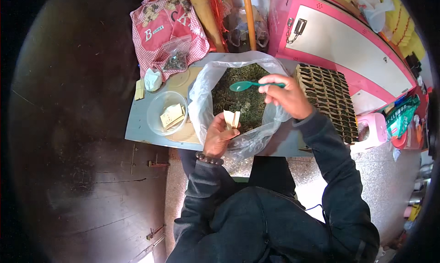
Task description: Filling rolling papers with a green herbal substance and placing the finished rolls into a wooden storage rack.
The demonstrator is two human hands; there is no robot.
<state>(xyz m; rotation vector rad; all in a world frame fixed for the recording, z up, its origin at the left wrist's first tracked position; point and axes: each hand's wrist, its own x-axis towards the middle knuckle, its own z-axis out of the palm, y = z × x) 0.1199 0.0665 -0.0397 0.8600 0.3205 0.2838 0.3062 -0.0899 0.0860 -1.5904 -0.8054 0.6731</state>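
My left hand (220, 135) holds a small cream paper packet (231, 119) upright at the near edge of a clear plastic bag (202, 91). The bag lies open-mouthed on the table, with dark green-brown dried leafy material (240, 98) inside. Above that material, my right hand (285, 94) grips the handle of a green plastic spoon (240, 86); its bowl points left and looks to hold little or nothing. To the left, a round clear plastic tub (151, 108) contains several flat cream paper packets (173, 116). Rows of filled paper packets (326, 98) stand packed together at the right.
A checked pink cloth (147, 25) and a zip bag of dark bits (177, 58) lie at the back left, near a crumpled white wad (153, 80). A pink and white cabinet (337, 43) stands behind at the right, above a pink plastic container (376, 129). Poles (249, 18) rise behind the bag.
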